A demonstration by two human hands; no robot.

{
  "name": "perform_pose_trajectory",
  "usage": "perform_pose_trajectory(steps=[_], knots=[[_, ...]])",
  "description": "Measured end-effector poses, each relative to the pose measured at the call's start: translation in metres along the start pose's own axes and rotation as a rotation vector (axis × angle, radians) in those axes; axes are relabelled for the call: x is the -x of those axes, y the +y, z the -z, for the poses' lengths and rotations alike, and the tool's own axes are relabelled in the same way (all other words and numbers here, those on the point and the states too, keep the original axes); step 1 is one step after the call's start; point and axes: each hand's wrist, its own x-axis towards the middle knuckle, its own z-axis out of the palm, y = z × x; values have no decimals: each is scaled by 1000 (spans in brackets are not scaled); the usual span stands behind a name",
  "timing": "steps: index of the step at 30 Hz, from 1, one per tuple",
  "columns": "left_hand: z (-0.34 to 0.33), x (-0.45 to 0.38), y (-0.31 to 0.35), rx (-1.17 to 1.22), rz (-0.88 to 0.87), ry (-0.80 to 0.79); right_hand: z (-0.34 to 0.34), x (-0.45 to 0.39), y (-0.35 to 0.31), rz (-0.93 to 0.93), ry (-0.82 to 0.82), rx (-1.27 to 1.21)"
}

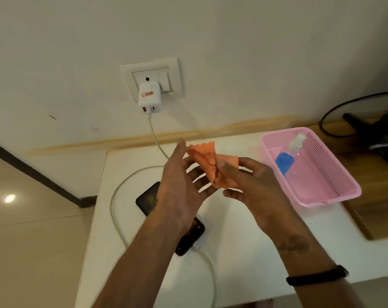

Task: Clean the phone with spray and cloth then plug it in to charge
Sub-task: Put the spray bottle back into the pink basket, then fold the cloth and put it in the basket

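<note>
Both hands hold a crumpled orange cloth (213, 165) in the air above a white table (244, 230). The right hand (253, 185) pinches the cloth between thumb and fingers, while the left hand (179, 183) is spread wide, its fingers touching the cloth's near edge without closing on it. A black band (317, 278) circles the right wrist.

Below the left forearm, a black phone (148, 200) lies flat on the table, partly hidden by the arm. A pale cable (115, 196) is plugged into the phone's near end, loops across the table and rises to a white charger (149, 99) seated in a wall socket (153, 78).

At right, a pink basket (335, 181) sits on the table, holding a spray bottle (286, 161) with blue liquid, lying on its side.
</note>
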Motion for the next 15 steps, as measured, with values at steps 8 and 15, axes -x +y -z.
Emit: perform_pose_trajectory(steps=[8,15], knots=[[1,-4,-11,-151,-73,84,19,-3,-1,162,220,-53],[-1,-2,-7,-258,-3,-14,27,-1,-10,310,247,40]])
